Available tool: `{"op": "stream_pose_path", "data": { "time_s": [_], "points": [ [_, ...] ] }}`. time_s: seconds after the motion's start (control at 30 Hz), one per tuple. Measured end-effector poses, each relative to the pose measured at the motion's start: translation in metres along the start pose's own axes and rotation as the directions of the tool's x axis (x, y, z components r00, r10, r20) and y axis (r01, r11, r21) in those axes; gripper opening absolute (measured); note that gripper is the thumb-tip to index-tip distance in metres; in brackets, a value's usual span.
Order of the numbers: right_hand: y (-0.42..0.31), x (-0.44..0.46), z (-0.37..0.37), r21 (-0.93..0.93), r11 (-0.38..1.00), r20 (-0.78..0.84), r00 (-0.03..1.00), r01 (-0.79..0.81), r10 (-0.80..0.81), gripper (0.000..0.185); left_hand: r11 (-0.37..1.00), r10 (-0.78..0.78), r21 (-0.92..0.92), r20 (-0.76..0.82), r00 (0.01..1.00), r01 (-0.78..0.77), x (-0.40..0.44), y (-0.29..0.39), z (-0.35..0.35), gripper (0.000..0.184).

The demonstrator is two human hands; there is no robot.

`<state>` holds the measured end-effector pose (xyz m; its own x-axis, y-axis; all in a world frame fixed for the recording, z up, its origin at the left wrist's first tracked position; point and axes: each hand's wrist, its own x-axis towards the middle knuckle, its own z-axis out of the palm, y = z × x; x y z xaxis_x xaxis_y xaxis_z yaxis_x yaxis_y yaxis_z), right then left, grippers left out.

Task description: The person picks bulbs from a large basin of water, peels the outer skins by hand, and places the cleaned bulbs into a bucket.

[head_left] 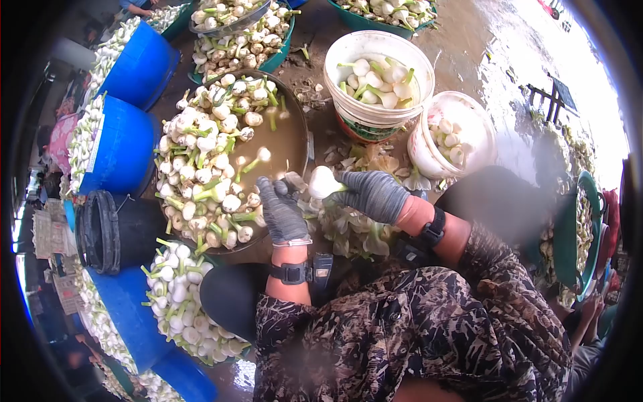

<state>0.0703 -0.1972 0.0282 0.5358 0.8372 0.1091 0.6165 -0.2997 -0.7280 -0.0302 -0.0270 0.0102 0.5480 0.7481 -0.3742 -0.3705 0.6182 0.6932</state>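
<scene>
In my gloved right hand (375, 193) is a smooth white garlic bulb (324, 183), gripped by its green stem with the bulb pointing left. My left hand (282, 209), also in a grey glove, is just left of the bulb, apart from it. A thin pale piece of garlic peel (295, 180) shows at its fingertips, which look pinched together. Beyond my left hand, a wide round basin (307, 134) holds murky water and many garlic bulbs with short green stems. Loose peels (362, 231) lie heaped below my right hand.
A white bucket (335, 90) of peeled bulbs in liquid stands ahead, beside a smaller white bucket (482, 137) with some cloves. Blue tubs (124, 151) of garlic and a black bucket (137, 231) line the left. Peeled bulbs (181, 295) are piled near my left knee.
</scene>
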Motion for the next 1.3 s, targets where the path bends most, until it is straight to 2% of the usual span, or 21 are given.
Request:
{"op": "stream_pose_path", "data": {
  "time_s": [0.03,0.07,0.13,0.23,0.27,0.3,0.37,0.5,0.57,0.63,0.77,0.87,0.9,0.97,1.03,1.1,1.17,1.2,1.23,1.27,1.3],
  "points": [
    [0.001,0.002,0.001,-0.005,1.0,0.006,1.0,0.004,-0.004,0.035,1.0,0.002,-0.008,-0.003,1.0,-0.002,-0.004,-0.004,-0.003,0.033],
    [0.002,0.003,0.003,0.027,1.0,-0.009,1.0,0.006,-0.005,0.035,0.765,0.341,0.473,0.277,0.898,-0.437,-0.01,-0.01,-0.005,0.033],
    [0.003,0.006,0.007,0.057,0.998,-0.008,1.0,0.02,-0.019,0.036,0.178,0.424,0.649,0.627,0.653,-0.74,-0.009,-0.016,-0.008,0.034],
    [-0.006,0.005,0.005,0.041,0.998,0.201,0.979,-0.041,0.032,0.038,0.658,0.166,0.693,0.25,0.954,-0.296,0.001,-0.021,-0.007,0.046],
    [-0.003,0.006,0.015,0.311,0.949,0.116,0.99,0.042,-0.081,0.039,0.693,0.123,0.678,0.224,0.967,-0.245,0.005,-0.02,-0.009,0.048],
    [-0.005,0.01,0.014,0.304,0.952,0.13,0.988,0.045,-0.088,0.039,0.702,0.13,0.67,0.214,0.968,-0.242,0.004,-0.019,-0.006,0.048],
    [-0.012,0.02,0.01,0.558,0.812,0.274,0.962,-0.169,0.012,0.041,0.868,0.105,0.485,0.035,0.994,-0.109,-0.001,-0.02,0.002,0.039],
    [0.014,0.053,0.025,0.37,0.903,0.286,0.951,-0.221,0.116,0.029,0.975,-0.024,0.217,-0.081,0.996,0.041,-0.005,-0.03,-0.012,0.032],
    [0.033,0.084,0.045,0.051,0.998,0.156,0.987,-0.039,0.031,0.031,0.993,-0.098,0.062,-0.092,0.991,0.104,-0.009,-0.027,-0.004,0.037],
    [0.027,0.123,0.056,-0.239,0.968,0.183,0.976,-0.073,0.119,0.031,0.999,-0.041,-0.006,0.096,0.995,0.042,-0.008,-0.025,-0.006,0.04],
    [0.033,0.179,0.111,-0.49,0.862,0.108,0.973,-0.128,0.206,0.028,0.999,-0.005,0.047,0.075,0.997,0.001,-0.015,-0.018,-0.005,0.041],
    [0.05,0.195,0.152,-0.597,0.774,0.549,0.81,0.209,0.205,0.03,0.999,0.009,-0.047,0.124,0.992,-0.003,-0.013,-0.013,-0.007,0.04],
    [0.041,0.194,0.147,-0.596,0.773,0.556,0.806,0.216,0.203,0.03,0.999,0.011,-0.052,0.116,0.993,-0.005,-0.011,-0.012,-0.009,0.04],
    [0.013,0.187,0.125,-0.492,0.836,0.235,0.888,-0.241,0.394,0.031,0.996,-0.046,-0.073,0.14,0.989,0.057,-0.008,-0.013,-0.011,0.04],
    [0.03,0.183,0.11,-0.434,0.852,0.161,0.905,-0.292,0.393,0.032,0.999,-0.023,-0.046,0.141,0.99,0.029,-0.008,-0.015,-0.008,0.041],
    [0.05,0.171,0.079,-0.296,0.939,0.047,0.979,-0.174,0.196,0.031,1.0,-0.014,-0.016,0.136,0.991,0.017,-0.013,-0.021,-0.007,0.041],
    [0.07,0.16,0.036,0.111,0.946,-0.125,0.94,-0.306,0.319,0.03,0.998,-0.053,0.037,0.133,0.99,0.049,-0.012,-0.026,-0.008,0.043],
    [0.065,0.154,0.012,0.264,0.954,-0.329,0.917,-0.142,0.227,0.024,0.995,-0.061,0.082,0.119,0.991,0.052,-0.013,-0.026,-0.006,0.044],
    [0.059,0.144,-0.024,0.693,0.628,-0.176,0.761,-0.354,0.624,0.02,0.995,-0.057,0.088,0.115,0.992,0.047,-0.019,-0.026,-0.003,0.044],
    [0.064,0.136,-0.034,0.727,0.66,-0.342,0.733,-0.19,0.588,0.017,0.989,-0.061,0.14,0.114,0.992,0.044,-0.024,-0.025,0.0,0.043],
    [0.089,0.132,-0.047,0.872,0.467,-0.225,0.729,-0.146,0.647,0.018,0.98,-0.033,0.201,0.117,0.993,0.009,-0.023,-0.021,0.002,0.043]
  ]
}}
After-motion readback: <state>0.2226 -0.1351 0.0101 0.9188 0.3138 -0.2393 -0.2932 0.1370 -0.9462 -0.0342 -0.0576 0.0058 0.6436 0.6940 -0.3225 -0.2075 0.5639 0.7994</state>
